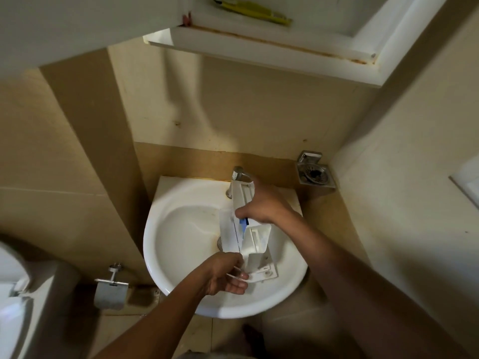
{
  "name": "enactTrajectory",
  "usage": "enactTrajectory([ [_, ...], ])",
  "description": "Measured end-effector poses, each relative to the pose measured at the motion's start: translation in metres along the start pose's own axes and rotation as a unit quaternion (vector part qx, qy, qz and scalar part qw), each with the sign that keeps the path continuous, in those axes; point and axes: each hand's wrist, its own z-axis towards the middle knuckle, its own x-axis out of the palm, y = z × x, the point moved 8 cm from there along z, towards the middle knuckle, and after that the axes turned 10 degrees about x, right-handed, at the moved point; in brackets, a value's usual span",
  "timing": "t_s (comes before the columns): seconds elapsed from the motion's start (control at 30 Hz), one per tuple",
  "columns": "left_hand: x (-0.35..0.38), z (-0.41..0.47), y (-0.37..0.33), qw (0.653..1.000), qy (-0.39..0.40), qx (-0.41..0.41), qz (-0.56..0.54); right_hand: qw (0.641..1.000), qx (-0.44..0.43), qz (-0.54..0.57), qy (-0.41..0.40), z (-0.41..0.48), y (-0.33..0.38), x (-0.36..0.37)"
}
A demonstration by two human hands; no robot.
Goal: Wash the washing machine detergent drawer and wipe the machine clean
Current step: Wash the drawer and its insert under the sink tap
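Observation:
The white detergent drawer (pixel 255 240) stands tilted on its side in the white round sink (pixel 181 229), its far end under the chrome tap (pixel 237 174). A blue insert shows inside it near the middle. My right hand (pixel 261 203) grips the drawer's upper edge from the right, thumb over the rim. My left hand (pixel 226 274) holds the drawer's near end, where the front panel is, fingers curled around its edge. The washing machine is not in view.
A toilet (pixel 15 294) stands at the lower left, with a paper holder (pixel 111 291) on the wall beside it. A metal soap dish (pixel 315 173) hangs right of the tap. An open wall cabinet (pixel 259 40) with a yellow item inside juts out overhead.

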Motion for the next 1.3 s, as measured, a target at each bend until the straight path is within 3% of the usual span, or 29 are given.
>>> enactTrajectory([
  [0.2, -0.032, 0.019, -0.025, 0.991, -0.099, 0.092, -0.023, 0.984, -0.090, -0.150, 0.028, -0.010, 0.020, 0.011],
  [0.33, -0.043, 0.026, -0.039, 0.974, -0.117, 0.136, -0.137, 0.960, -0.155, -0.229, 0.043, -0.020, 0.019, 0.013],
  [0.47, -0.056, 0.031, -0.046, 0.950, -0.158, 0.123, -0.240, 0.942, -0.200, -0.261, 0.061, -0.026, 0.006, 0.020],
  [0.6, -0.064, 0.030, -0.044, 0.964, -0.169, 0.112, -0.173, 0.913, -0.265, -0.302, 0.067, -0.030, -0.004, 0.029],
  [0.7, -0.075, 0.027, -0.042, 0.968, -0.215, 0.125, -0.035, 0.907, -0.309, -0.277, 0.069, -0.036, -0.011, 0.026],
  [0.83, -0.103, 0.009, -0.058, 0.902, -0.346, 0.176, 0.188, 0.943, -0.280, -0.150, 0.098, -0.037, -0.035, 0.008],
  [0.9, -0.111, 0.011, -0.053, 0.921, -0.315, 0.183, 0.139, 0.958, -0.257, -0.074, 0.103, -0.035, -0.048, 0.001],
  [0.97, -0.101, 0.017, -0.046, 0.963, -0.200, 0.180, 0.018, 0.964, -0.246, -0.016, 0.102, -0.035, -0.059, 0.001],
  [1.03, -0.093, 0.014, -0.048, 0.971, -0.139, 0.189, -0.042, 0.966, -0.235, 0.013, 0.102, -0.034, -0.070, 0.007],
  [1.13, -0.098, 0.007, -0.057, 0.951, -0.205, 0.229, -0.018, 0.976, -0.204, 0.021, 0.079, -0.023, -0.091, 0.016],
  [1.3, -0.098, -0.015, -0.069, 0.889, -0.337, 0.287, 0.119, 0.991, -0.119, 0.051, 0.024, 0.008, -0.119, 0.036],
])
